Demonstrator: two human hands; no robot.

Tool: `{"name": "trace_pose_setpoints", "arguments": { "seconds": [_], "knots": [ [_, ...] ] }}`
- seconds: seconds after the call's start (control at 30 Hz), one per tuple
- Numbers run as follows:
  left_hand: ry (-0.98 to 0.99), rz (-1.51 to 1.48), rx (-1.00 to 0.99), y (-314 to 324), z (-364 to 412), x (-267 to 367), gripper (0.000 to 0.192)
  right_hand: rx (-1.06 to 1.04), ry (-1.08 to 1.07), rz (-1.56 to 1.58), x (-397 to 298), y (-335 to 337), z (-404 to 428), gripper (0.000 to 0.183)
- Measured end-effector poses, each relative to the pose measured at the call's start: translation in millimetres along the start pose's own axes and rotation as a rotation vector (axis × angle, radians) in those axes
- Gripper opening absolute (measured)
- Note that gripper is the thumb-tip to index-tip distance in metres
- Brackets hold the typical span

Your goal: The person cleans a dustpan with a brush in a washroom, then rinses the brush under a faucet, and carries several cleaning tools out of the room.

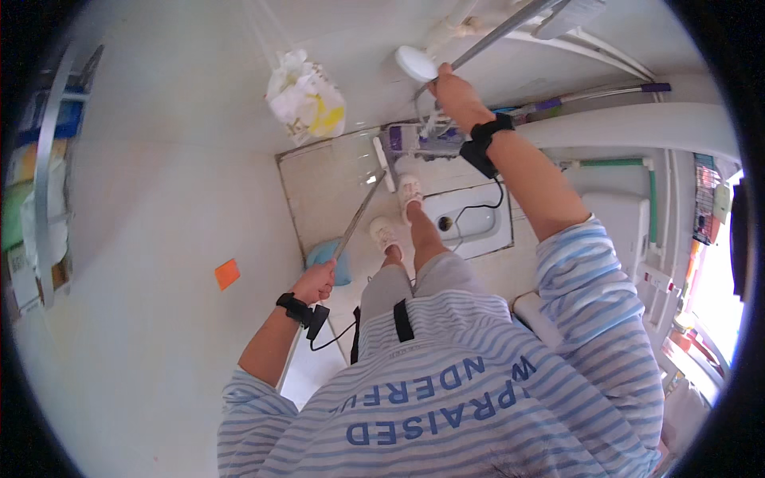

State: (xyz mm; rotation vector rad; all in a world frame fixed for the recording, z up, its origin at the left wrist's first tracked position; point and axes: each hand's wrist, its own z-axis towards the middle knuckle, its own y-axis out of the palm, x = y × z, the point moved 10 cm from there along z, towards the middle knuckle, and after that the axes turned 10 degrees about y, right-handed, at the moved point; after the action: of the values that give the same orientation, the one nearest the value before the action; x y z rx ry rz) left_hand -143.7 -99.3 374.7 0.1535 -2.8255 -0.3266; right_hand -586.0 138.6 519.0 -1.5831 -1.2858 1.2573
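My left hand (317, 282), with a black band at its wrist, is closed round a thin metal handle (360, 215). The handle slants to a narrow white head (382, 156) on the tiled floor, near my white shoes. At the upper right, my right hand (459, 98) grips a thick grey metal pole (502, 33); its fingertips are partly hidden. Beside those fingers is a round white disc (416, 64), and a thin grey hose hangs below. Whether the disc joins the pole, I cannot tell. A black cabled device sits at each wrist.
A white squat toilet (478, 217) is set in the floor right of my feet. A white and yellow plastic bag (308, 104) hangs by the wall. Near my left hand stands a light blue object (342, 278). A white basin edge (633, 128) and pipes line the right; shelving (51, 155) is far left.
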Motion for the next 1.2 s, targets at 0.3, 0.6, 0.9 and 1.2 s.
{"name": "trace_pose_setpoints", "arguments": {
  "seconds": [0.3, 0.6, 0.9, 1.2],
  "knots": [
    [0.027, 0.139, 0.142, -45.2, -108.0, -0.4, 0.035, 0.038, 0.047, 0.001, -1.1, 1.5, 2.0, 0.033],
    [0.194, 0.348, 0.328, -93.6, -117.8, -21.9, 0.042, 0.137, -0.163, -0.142, -20.3, -4.5, -5.1, 0.035],
    [0.169, 0.308, 0.303, -88.7, -95.3, -29.1, 0.036, 0.242, -0.335, -0.464, -27.5, 1.8, -3.2, 0.034],
    [0.268, 0.665, 0.398, -77.8, -73.7, -0.3, 0.052, 0.126, -0.020, -0.093, -7.6, -3.1, 3.1, 0.032]
  ]
}}
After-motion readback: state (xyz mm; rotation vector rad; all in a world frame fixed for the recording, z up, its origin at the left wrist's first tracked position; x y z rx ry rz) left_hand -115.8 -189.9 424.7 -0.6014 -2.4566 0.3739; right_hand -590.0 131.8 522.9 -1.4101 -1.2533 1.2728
